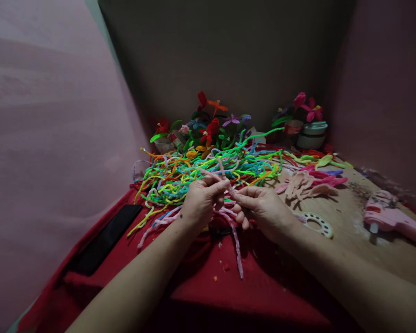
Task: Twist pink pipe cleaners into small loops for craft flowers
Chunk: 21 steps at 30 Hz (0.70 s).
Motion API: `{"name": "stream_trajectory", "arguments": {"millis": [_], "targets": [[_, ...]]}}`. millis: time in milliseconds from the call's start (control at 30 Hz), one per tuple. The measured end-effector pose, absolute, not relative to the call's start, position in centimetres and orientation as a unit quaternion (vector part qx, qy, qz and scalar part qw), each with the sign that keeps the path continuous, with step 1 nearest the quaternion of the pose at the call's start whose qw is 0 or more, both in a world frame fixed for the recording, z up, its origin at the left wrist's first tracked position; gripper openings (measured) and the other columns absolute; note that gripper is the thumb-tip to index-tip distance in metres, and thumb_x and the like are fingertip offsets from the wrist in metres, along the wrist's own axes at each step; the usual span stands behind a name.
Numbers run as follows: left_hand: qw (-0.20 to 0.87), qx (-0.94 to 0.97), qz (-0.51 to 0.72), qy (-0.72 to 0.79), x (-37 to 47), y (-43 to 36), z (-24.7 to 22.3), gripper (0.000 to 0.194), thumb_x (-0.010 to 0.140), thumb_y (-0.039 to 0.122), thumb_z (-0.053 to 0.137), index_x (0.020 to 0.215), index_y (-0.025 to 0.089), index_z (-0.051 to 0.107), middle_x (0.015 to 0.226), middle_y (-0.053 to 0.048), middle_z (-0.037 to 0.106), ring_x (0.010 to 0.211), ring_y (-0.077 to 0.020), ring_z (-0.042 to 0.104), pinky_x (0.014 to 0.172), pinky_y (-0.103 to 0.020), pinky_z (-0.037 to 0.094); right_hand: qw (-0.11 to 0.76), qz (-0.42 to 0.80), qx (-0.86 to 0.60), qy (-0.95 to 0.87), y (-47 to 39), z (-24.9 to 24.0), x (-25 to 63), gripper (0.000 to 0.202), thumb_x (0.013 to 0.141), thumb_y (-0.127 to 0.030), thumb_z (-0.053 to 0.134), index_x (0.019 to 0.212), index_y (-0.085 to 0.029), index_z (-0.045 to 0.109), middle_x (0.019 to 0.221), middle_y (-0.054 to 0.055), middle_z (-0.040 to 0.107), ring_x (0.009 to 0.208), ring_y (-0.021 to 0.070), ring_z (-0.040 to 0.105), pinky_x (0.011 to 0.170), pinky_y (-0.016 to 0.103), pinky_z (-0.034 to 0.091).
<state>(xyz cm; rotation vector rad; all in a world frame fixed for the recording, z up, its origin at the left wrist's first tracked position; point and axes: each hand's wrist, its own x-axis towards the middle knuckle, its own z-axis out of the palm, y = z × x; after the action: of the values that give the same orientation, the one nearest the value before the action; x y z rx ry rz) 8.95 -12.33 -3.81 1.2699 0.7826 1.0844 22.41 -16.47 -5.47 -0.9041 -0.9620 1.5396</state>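
Observation:
Close together at the middle of the head view, my left hand point(204, 196) and my right hand point(258, 206) pinch pale pink pipe cleaners point(222, 167) between thumbs and fingertips. Ends of these stick up above my left fingers; where they cross is partly hidden by the fingertips. Below and between the hands, other pink pipe cleaners point(238, 254) lie over the red cloth point(208, 296). Just beyond my hands spreads a tangled heap of multicoloured pipe cleaners point(180, 171), mostly green, yellow, blue and orange.
A black phone point(107, 240) lies at left. At right are a pink glue gun point(391, 215), a pale ring with holes point(317, 225) and beige pipe-cleaner pieces point(298, 186) on a board point(353, 249). Pipe-cleaner flowers point(210, 132) and a lidded jar point(312, 135) stand behind.

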Motion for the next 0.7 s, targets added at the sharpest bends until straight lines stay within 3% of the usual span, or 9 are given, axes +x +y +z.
{"name": "stream_trajectory", "arguments": {"millis": [167,300,433,700], "targets": [[0.63,0.513,0.467,0.349,9.02,-12.23,-3.56,0.02,0.062,0.025,0.069,0.061,0.013,0.053,0.044,0.006,0.042,0.035,-0.0013,0.032,0.036,-0.016,0.019,0.524,0.65,-0.369,-0.409,-16.64,-5.34,22.42,0.021,0.066,-0.032,0.067,0.071,-0.013,0.06,0.053,0.0,0.058,0.043,0.0089,0.054,0.04,0.017,0.038],[0.637,0.52,0.447,0.351,9.2,-12.64,-3.46,0.019,0.062,0.023,0.068,0.061,0.013,0.052,0.043,0.007,0.041,0.034,-0.001,0.028,0.036,-0.016,0.016,0.542,0.644,-0.336,-0.422,-16.52,-5.57,22.53,0.022,0.065,-0.03,0.067,0.057,-0.012,0.057,0.045,-0.003,0.049,0.049,0.0096,0.054,0.043,0.017,0.035],[0.631,0.53,0.437,0.36,9.3,-12.68,-3.79,0.018,0.063,0.022,0.068,0.061,0.013,0.052,0.041,0.007,0.039,0.034,-0.0011,0.028,0.036,-0.016,0.016,0.532,0.65,-0.358,-0.409,-16.29,-5.91,22.64,0.016,0.065,-0.026,0.065,0.062,-0.011,0.061,0.05,0.002,0.059,0.043,0.0096,0.051,0.039,0.019,0.033],[0.656,0.514,0.43,0.346,9.42,-12.64,-3.84,0.019,0.06,0.022,0.07,0.064,0.013,0.054,0.052,0.004,0.051,0.044,-0.0045,0.047,0.045,-0.016,0.036,0.501,0.732,-0.321,-0.333,-15.76,-6.14,22.86,0.008,0.066,-0.016,0.065,0.071,-0.01,0.063,0.058,0.007,0.066,0.05,0.0121,0.06,0.051,0.023,0.047]]}}
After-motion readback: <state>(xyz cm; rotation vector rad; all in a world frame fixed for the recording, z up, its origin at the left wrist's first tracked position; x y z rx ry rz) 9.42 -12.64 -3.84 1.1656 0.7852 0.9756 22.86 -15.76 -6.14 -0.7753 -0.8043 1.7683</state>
